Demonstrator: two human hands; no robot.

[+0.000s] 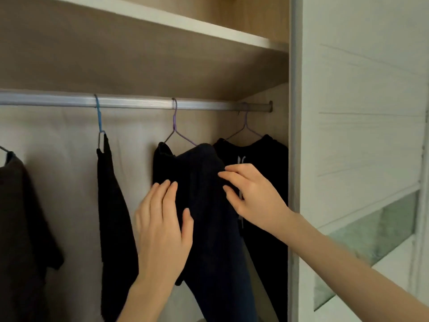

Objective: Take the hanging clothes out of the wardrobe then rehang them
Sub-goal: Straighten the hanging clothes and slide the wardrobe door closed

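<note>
Looking into the open wardrobe (294, 159), the metal rail (139, 103) runs across it under a white shelf (176, 22), and I use this rail as reference for all places. A sliding door (362, 112) stands to the right of the rail's end.

Four dark garments hang below the rail. At far left a dark shirt (21, 217), its hanger mostly out of view. Next, a narrow black garment (113, 217) on a blue hanger (99, 117). Under the middle-right part of the rail hangs the navy garment (209, 217), draped over a purple hanger (175, 126); it is the one nearest to the hands. At the rail's right end a black top (262, 156) hangs on a second purple hanger (245, 126); it has a small white mark approx. at chest height, too blurred to read.

The left hand (162, 228) is below the rail's middle, at the left edge of the navy garment. Fingers lie flat on the cloth, thumb out in front of it, so it is loose, not gripping.

The right hand (250, 194) comes from the right, w/ fingers spread and fingertips touching the navy garment's upper right side, near its fold over the hanger. It is also relaxed, nothing pinched as far as I can see.
</note>
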